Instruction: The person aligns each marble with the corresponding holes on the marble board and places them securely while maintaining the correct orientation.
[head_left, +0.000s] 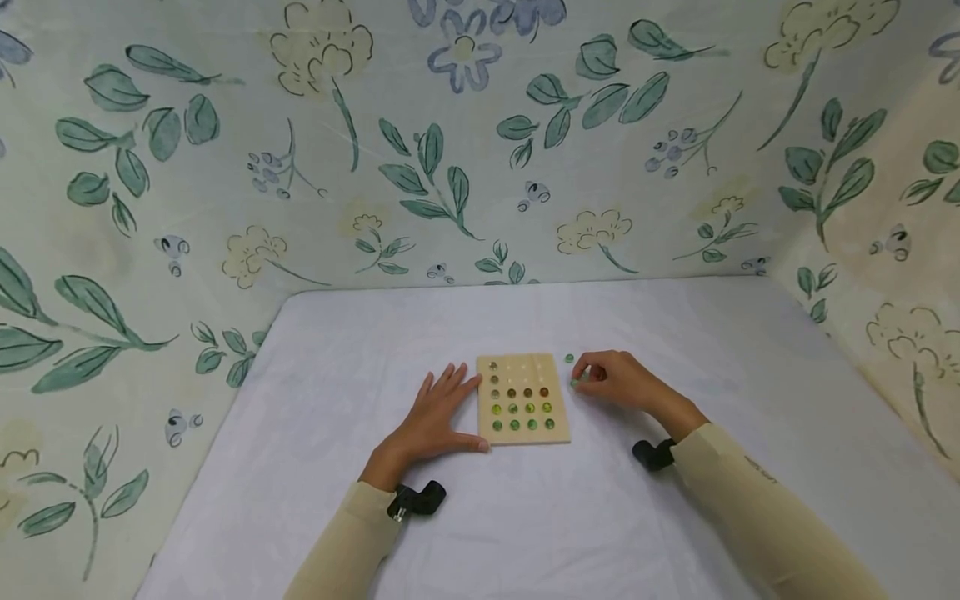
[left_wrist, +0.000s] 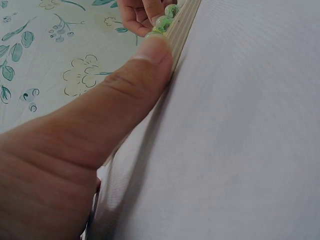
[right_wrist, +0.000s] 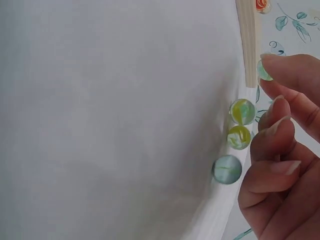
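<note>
Your right hand (head_left: 621, 379) has a narrow grip going, a pale green marble (right_wrist: 264, 70) pinched up at the fingertips, just off the right edge of the wooden board (head_left: 523, 437). The other fingers are curled in beside it. From your right wrist view you've got three loose marbles near those fingers: a yellow-and-green marble (right_wrist: 242, 111) and a yellow-and-white marble (right_wrist: 239, 137) that look like they're touching, plus a bluish marble (right_wrist: 227, 169) a bit apart from the pair.

Your left hand (head_left: 435, 417) is spread wide and isn't pinching anything. Its thumb rests against the board's near left corner, and a fingertip touches the left edge higher up.

The board lies flat on the white-covered table (head_left: 675, 333), between your hands. You've got green marbles (head_left: 514, 425) along the row nearest you, yellow-green ones (head_left: 513, 409) in the next, then three brownish-red ones (head_left: 528, 392) in the third. The left column is filled all the way up, and the bare pits are at the far right.

Beige sleeves (head_left: 780, 533) on both arms, a black camera (head_left: 423, 498) at each wrist, and a floral cloth (head_left: 480, 142) behind the table.
</note>
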